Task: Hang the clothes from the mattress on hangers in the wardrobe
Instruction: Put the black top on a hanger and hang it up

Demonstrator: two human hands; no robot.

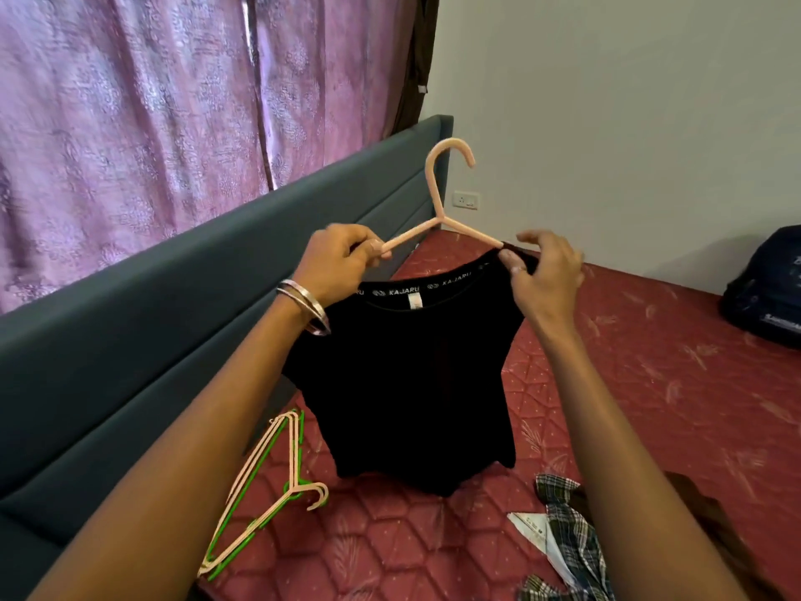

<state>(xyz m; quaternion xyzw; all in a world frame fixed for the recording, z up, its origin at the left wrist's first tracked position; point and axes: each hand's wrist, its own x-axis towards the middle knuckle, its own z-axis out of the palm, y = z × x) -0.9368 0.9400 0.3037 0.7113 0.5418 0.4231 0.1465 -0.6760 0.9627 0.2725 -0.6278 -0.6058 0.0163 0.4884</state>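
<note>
A black T-shirt [411, 383] hangs in the air above the red mattress [650, 383]. A peach plastic hanger [437, 210] sticks up out of its collar, hook upward. My left hand [342, 258] pinches the hanger's left arm together with the shirt's left shoulder. My right hand [546, 275] pinches the collar at the right, where the hanger's right arm goes into the shirt. A checked garment [563, 535] lies crumpled on the mattress at the lower right.
A pile of peach and green hangers [268, 483] lies on the mattress by the grey-blue headboard [173, 318]. Purple curtains [151, 101] hang behind it. A dark bag [767, 288] sits at the far right by the white wall.
</note>
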